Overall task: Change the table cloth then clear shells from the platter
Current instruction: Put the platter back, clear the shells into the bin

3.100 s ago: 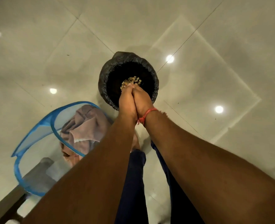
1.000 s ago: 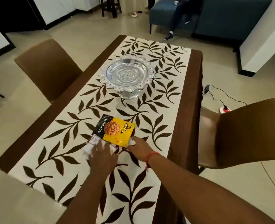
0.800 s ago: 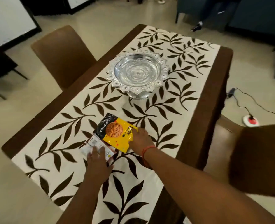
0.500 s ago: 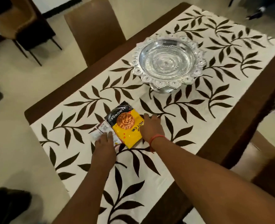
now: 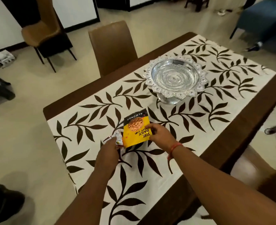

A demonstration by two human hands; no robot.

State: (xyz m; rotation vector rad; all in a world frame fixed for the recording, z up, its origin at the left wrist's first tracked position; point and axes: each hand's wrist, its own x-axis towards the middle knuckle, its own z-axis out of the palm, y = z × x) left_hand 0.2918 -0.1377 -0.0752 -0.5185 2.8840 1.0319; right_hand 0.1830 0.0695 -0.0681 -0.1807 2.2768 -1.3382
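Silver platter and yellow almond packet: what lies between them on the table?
Head view: nothing but bare leaf-patterned tablecloth lies between the silver platter and the yellow almond packet.

I see a dark brown worktop (image 5: 241,127) covered by a cream leaf-patterned cloth (image 5: 174,159). On the cloth stand a silver platter (image 5: 176,78), a yellow almond packet (image 5: 136,130) and a smaller white packet (image 5: 117,138) beside it.

Platter (image 5: 174,78) shiny embossed metal; cloth (image 5: 88,127) matt fabric; packet (image 5: 136,129) glossy
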